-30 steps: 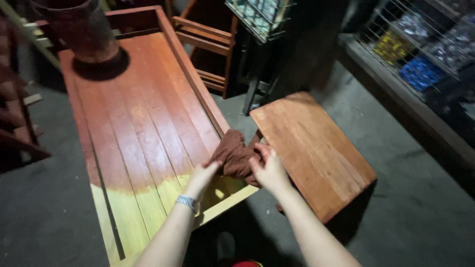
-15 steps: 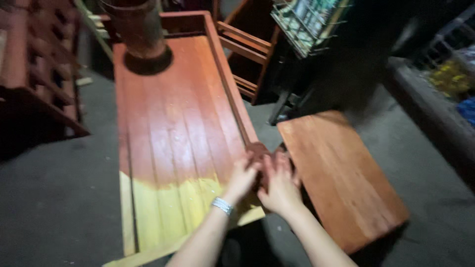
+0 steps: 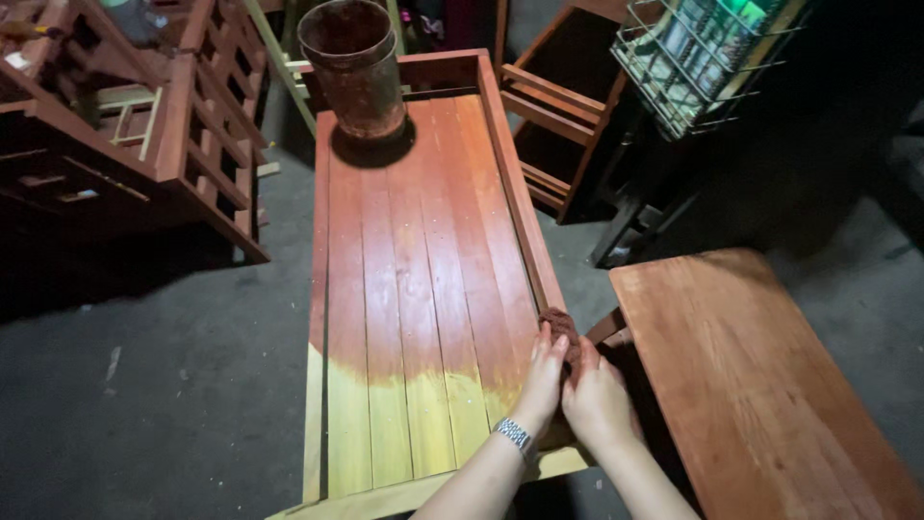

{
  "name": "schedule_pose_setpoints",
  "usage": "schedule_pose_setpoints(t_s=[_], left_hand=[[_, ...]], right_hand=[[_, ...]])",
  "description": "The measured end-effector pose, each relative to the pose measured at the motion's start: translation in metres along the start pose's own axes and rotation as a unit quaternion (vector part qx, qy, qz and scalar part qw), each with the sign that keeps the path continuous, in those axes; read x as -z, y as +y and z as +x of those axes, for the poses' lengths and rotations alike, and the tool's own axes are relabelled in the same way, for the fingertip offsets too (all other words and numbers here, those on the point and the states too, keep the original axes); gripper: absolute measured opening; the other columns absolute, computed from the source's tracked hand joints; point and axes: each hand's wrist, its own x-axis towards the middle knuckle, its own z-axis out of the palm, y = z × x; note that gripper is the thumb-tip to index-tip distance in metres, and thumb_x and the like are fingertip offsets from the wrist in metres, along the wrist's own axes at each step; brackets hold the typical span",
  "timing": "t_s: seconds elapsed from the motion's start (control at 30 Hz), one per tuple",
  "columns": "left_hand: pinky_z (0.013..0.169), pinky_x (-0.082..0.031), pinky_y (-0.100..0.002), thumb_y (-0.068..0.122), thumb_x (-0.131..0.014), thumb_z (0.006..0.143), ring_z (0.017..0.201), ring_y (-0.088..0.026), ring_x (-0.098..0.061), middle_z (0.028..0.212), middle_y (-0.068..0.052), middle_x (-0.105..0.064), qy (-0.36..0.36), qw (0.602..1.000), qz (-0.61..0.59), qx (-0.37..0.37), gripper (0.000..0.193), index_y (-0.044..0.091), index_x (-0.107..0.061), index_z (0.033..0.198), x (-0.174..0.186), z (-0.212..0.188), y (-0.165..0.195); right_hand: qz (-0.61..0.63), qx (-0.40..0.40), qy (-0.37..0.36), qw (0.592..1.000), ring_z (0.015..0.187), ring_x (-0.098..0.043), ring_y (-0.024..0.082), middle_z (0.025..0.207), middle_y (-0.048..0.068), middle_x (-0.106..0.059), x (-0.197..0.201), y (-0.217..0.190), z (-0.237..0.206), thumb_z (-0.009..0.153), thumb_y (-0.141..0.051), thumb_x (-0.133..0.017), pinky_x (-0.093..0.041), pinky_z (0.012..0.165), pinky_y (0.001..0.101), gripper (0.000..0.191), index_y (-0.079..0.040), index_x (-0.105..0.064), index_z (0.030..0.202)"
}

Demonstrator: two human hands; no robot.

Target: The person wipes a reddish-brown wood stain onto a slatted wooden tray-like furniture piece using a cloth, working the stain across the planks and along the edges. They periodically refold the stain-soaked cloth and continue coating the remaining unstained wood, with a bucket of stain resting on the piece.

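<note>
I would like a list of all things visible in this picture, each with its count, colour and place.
slatted wooden panel: one, red-brown stained with a yellow unstained near end, centre
rag: one, dark red-brown, at the panel's right rail
bucket: one, rusty brown, on the panel's far end
small table: one, red-brown, right
wire basket: one, grey, top right
wooden frames: several, red-brown, top left
floor: grey
wristwatch: one, silver, left wrist
left hand: on the rag
right hand: on the rag
</note>
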Motion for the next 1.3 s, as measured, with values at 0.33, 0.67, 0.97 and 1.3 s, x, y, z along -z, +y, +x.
schedule_pose_setpoints(t_s=[0.33,0.67,0.97,1.3], left_hand=[[0.126,-0.011,-0.035,0.055,-0.045,0.1,0.16,-0.027,-0.009,0.17,-0.02,-0.016,0.041,0.998,-0.045,-0.036,0.088,-0.004,-0.018,0.16,0.003,0.066,0.0],[0.125,-0.016,-0.034,0.052,-0.044,0.099,0.157,-0.024,-0.016,0.17,-0.014,-0.019,0.039,0.996,-0.079,-0.017,0.084,0.003,-0.017,0.162,0.029,0.121,0.048],[0.121,-0.025,-0.034,0.055,-0.045,0.098,0.153,-0.022,-0.026,0.168,-0.011,-0.027,0.005,0.984,-0.176,0.002,0.084,0.008,-0.019,0.163,0.022,0.108,0.014],[0.124,-0.017,-0.033,0.06,-0.047,0.097,0.157,-0.021,-0.017,0.17,-0.014,-0.019,-0.025,0.996,-0.083,0.022,0.094,0.004,-0.011,0.163,0.012,0.051,-0.028]], right_hand=[[0.071,-0.026,-0.057,0.995,0.106,-0.069,0.042,0.116,0.026,-0.07,-0.015,-0.003,0.063,0.084,-0.026,-0.067,-0.056,0.085,0.0496,0.072,-0.004,-0.043,0.148],[0.235,-0.042,-0.111,0.965,0.109,-0.072,0.029,0.12,0.019,-0.073,-0.074,0.023,0.157,0.08,-0.022,-0.073,-0.056,0.093,0.0388,0.084,-0.009,-0.04,0.156],[0.528,-0.066,-0.15,0.833,0.116,-0.064,0.018,0.131,0.007,-0.065,-0.092,0.072,0.152,0.083,-0.015,-0.075,-0.054,0.096,0.0336,0.072,-0.007,-0.044,0.147],[0.451,-0.115,-0.155,0.872,0.098,-0.07,0.014,0.111,0.005,-0.073,-0.044,0.054,0.067,0.086,-0.022,-0.074,-0.057,0.083,0.0298,0.046,-0.006,-0.061,0.127]])
